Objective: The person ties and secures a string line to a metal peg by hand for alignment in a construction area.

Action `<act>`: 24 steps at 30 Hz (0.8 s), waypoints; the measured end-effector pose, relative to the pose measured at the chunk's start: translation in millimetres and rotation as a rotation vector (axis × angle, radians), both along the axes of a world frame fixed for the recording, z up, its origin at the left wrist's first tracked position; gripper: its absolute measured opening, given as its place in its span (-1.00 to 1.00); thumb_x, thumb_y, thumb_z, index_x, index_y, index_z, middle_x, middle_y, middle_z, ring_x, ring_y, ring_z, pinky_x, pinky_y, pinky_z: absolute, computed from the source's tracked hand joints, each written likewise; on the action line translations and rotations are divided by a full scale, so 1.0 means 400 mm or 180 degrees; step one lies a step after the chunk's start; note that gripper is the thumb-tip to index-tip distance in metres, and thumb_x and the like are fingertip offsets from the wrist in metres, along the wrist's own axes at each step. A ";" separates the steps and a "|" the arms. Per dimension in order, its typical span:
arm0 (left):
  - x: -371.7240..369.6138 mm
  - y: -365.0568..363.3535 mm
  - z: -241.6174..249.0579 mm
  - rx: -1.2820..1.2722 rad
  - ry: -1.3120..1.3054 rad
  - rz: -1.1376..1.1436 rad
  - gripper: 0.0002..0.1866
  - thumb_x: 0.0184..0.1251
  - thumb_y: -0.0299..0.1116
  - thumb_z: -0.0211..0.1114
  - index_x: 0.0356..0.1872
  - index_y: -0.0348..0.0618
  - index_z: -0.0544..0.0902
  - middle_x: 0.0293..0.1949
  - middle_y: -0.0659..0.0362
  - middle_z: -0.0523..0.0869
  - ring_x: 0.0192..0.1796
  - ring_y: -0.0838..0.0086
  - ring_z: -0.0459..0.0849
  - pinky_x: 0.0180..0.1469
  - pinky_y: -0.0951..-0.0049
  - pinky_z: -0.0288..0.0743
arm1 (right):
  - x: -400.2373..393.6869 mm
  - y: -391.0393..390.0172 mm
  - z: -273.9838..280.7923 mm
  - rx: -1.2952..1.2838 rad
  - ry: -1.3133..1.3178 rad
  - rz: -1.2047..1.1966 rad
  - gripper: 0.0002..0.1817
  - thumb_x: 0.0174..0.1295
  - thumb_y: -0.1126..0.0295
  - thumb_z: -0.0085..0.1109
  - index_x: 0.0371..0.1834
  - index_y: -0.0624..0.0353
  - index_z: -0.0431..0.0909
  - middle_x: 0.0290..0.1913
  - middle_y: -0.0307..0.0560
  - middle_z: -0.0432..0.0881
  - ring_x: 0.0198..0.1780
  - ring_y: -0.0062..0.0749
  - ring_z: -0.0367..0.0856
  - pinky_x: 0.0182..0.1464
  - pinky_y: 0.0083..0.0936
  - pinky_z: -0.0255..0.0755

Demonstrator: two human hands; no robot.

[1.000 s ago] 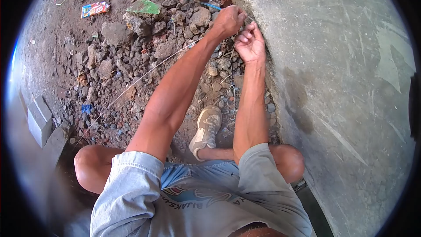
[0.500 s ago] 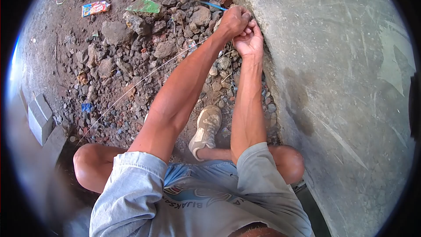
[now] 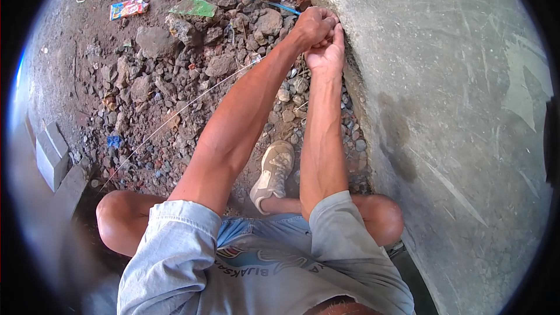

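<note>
My left hand (image 3: pixel 315 25), back upward, has its fingers closed at the edge of the concrete slab (image 3: pixel 443 93). Palm up and just below it, my right hand (image 3: pixel 328 53) has its fingers curled in against the left fingertips. Whatever is pinched between them is too small or hidden to make out. A thin pale string (image 3: pixel 175 114) runs taut from the lower left over the rubble and passes out of sight behind my left forearm. Close to my left hand, a blue strip (image 3: pixel 274 4) lies among the stones.
Stones and gravel (image 3: pixel 219 65) cover the ground left of the slab. On it lie a green shard (image 3: pixel 195 7), a colourful wrapper (image 3: pixel 128 9) and a blue scrap (image 3: pixel 114 141). Pale blocks (image 3: pixel 51 157) stand at far left. My shoe (image 3: pixel 274 174) rests below my forearms.
Both hands stay together at the slab edge. My right hand and forearm have shifted slightly left, and its fingers are now tucked closer to my left hand.
</note>
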State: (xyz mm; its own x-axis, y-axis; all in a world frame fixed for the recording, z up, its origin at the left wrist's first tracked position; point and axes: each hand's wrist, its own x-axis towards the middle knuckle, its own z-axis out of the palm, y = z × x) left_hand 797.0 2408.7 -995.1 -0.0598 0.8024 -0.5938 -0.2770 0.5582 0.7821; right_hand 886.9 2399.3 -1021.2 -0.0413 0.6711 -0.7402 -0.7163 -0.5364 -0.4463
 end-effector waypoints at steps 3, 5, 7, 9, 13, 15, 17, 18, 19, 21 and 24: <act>0.004 0.003 -0.035 0.0270 -0.0093 0.0210 -0.82 0.46 -0.32 0.26 -0.15 -0.23 0.67 -0.46 0.29 0.66 -0.45 0.69 0.51 -0.48 0.60 0.41 | -0.044 -0.018 0.044 0.0439 -0.1651 0.0135 -0.80 0.43 0.20 0.12 -0.20 0.02 0.67 -0.22 -0.26 0.72 -0.21 -0.50 0.63 -0.06 -0.59 0.52; -0.015 0.010 -0.043 0.0174 -0.0164 -0.0125 -0.82 0.45 -0.30 0.28 -0.18 -0.21 0.68 -0.46 0.29 0.65 -0.44 0.70 0.51 -0.51 0.61 0.37 | -0.071 -0.030 0.066 0.0924 -0.2657 0.0194 -0.76 0.45 0.35 0.07 -0.01 0.23 0.65 -0.11 -0.08 0.71 -0.15 -0.48 0.63 -0.06 -0.55 0.51; -0.052 0.025 -0.069 0.0065 -0.0360 -0.0540 -0.82 0.45 -0.29 0.28 -0.22 -0.18 0.70 -0.48 0.31 0.64 -0.49 0.71 0.46 -0.57 0.62 0.29 | -0.077 -0.035 0.064 0.1045 -0.3062 0.0274 -0.75 0.46 0.39 0.04 0.01 0.31 0.62 -0.08 -0.04 0.70 -0.12 -0.43 0.64 -0.04 -0.48 0.52; -0.076 0.037 -0.080 0.0002 -0.0281 -0.0782 -0.82 0.46 -0.29 0.27 -0.25 -0.17 0.71 -0.47 0.32 0.64 -0.52 0.71 0.43 -0.58 0.62 0.25 | -0.073 -0.033 0.041 0.1094 -0.3232 0.0359 -0.73 0.44 0.41 0.01 0.06 0.34 0.58 -0.04 0.04 0.70 -0.08 -0.34 0.66 -0.01 -0.40 0.52; -0.123 0.037 -0.021 0.0100 -0.0069 -0.1441 -0.82 0.48 -0.28 0.25 -0.18 -0.17 0.70 -0.52 0.33 0.61 -0.59 0.71 0.37 -0.59 0.63 0.21 | -0.091 -0.039 0.048 0.1280 -0.4382 0.0671 -0.68 0.42 0.38 -0.03 0.10 0.31 0.57 -0.12 0.12 0.72 -0.14 -0.24 0.70 -0.09 -0.36 0.55; -0.151 0.010 -0.014 0.0164 -0.0057 -0.1781 -0.82 0.49 -0.27 0.23 -0.13 -0.14 0.70 -0.54 0.36 0.56 -0.59 0.72 0.36 -0.57 0.64 0.20 | -0.093 -0.048 0.067 0.1297 -0.4777 0.1175 -0.67 0.43 0.36 -0.06 0.12 0.28 0.57 -0.15 0.13 0.73 -0.16 -0.20 0.72 -0.11 -0.30 0.55; -0.184 -0.039 -0.033 0.0102 -0.0070 -0.1741 -0.82 0.50 -0.25 0.23 -0.13 -0.11 0.70 -0.54 0.39 0.55 -0.58 0.73 0.36 -0.57 0.64 0.19 | -0.088 -0.050 0.080 0.1405 -0.5359 0.1899 -0.65 0.43 0.34 -0.07 0.15 0.24 0.56 -0.19 0.15 0.75 -0.21 -0.12 0.75 -0.21 -0.18 0.56; -0.194 -0.061 -0.045 0.0066 -0.0082 -0.1727 -0.82 0.50 -0.24 0.23 -0.14 -0.10 0.70 -0.54 0.40 0.54 -0.57 0.73 0.36 -0.57 0.65 0.18 | -0.082 -0.048 0.088 0.1457 -0.5500 0.2298 -0.65 0.42 0.34 -0.05 0.16 0.23 0.56 -0.21 0.15 0.75 -0.22 -0.09 0.75 -0.21 -0.16 0.56; -0.203 -0.076 -0.054 0.0022 -0.0062 -0.1623 -0.81 0.50 -0.23 0.22 -0.13 -0.10 0.70 -0.54 0.41 0.53 -0.57 0.74 0.36 -0.57 0.65 0.18 | -0.078 -0.040 0.103 0.1510 -0.5628 0.2703 -0.65 0.41 0.34 -0.04 0.16 0.22 0.55 -0.23 0.15 0.75 -0.22 -0.06 0.75 -0.22 -0.14 0.56; -0.205 -0.104 -0.066 -0.0080 -0.0039 -0.1427 -0.78 0.51 -0.19 0.22 -0.12 -0.09 0.69 -0.54 0.43 0.52 -0.55 0.75 0.37 -0.57 0.65 0.18 | -0.081 -0.018 0.148 0.1374 -0.5904 0.3448 -0.63 0.37 0.34 0.04 0.18 0.20 0.55 -0.26 0.17 0.75 -0.17 0.08 0.76 -0.18 -0.05 0.56; -0.187 -0.126 -0.025 -0.0005 0.0111 -0.1147 -0.75 0.52 -0.18 0.20 -0.04 -0.12 0.66 -0.52 0.45 0.53 -0.52 0.74 0.39 -0.51 0.65 0.23 | -0.103 0.066 0.196 0.0993 -0.5661 0.4353 -0.61 0.27 0.23 0.20 0.10 0.19 0.61 -0.19 0.22 0.75 -0.11 0.12 0.75 -0.03 0.03 0.54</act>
State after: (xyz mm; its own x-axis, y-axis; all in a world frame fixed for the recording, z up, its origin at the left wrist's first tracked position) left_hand 722.3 2358.1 -1005.1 0.2066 0.7746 -0.5977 -0.0353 0.6164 0.7866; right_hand 845.9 2425.7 -942.8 -0.0594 0.8910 -0.4501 0.9885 -0.0103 -0.1509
